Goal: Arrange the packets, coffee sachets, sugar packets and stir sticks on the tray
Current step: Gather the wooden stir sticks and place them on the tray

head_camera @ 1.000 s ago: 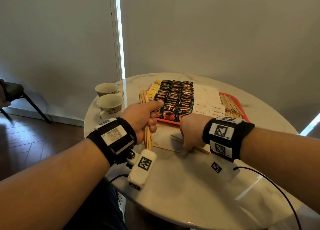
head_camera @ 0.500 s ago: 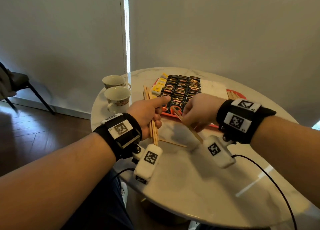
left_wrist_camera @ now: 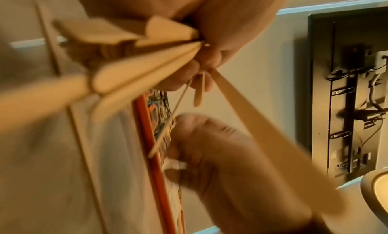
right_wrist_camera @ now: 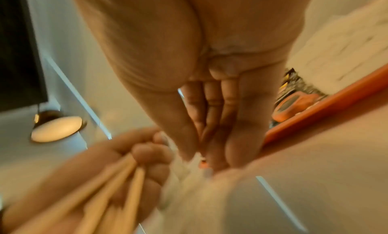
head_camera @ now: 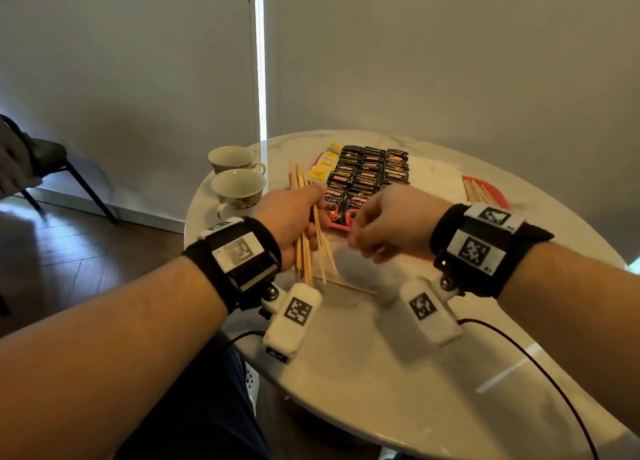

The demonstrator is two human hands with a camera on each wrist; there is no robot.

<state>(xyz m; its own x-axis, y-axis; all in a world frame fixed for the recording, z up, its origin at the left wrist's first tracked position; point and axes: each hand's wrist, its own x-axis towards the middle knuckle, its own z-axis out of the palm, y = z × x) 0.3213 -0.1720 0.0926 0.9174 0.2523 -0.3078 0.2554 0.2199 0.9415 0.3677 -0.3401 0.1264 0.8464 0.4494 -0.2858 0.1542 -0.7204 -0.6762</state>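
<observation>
My left hand (head_camera: 294, 217) grips a bundle of wooden stir sticks (head_camera: 304, 248) upright in front of the red tray (head_camera: 498, 196). The left wrist view shows the stick bundle (left_wrist_camera: 147, 55) fanning out from the curled fingers. My right hand (head_camera: 367, 238) hovers just right of the bundle, and in the right wrist view its fingers (right_wrist_camera: 212, 121) lie straight together with nothing between them. One loose stick (head_camera: 349, 284) lies on the table below the hands. On the tray sit rows of dark coffee sachets (head_camera: 367, 172), yellow packets (head_camera: 322, 170), white sugar packets (head_camera: 436, 179) and more stir sticks (head_camera: 476, 191).
Two teacups (head_camera: 239, 189) (head_camera: 232, 158) stand on the round marble table (head_camera: 381, 373), left of the tray. A dark chair (head_camera: 52, 161) stands at the far left on the wooden floor. Wrist camera cables trail over the table's near edge.
My right hand picked a stick up off the table, carried it left to the bundle and let it go; my left hand kept its grip throughout.
</observation>
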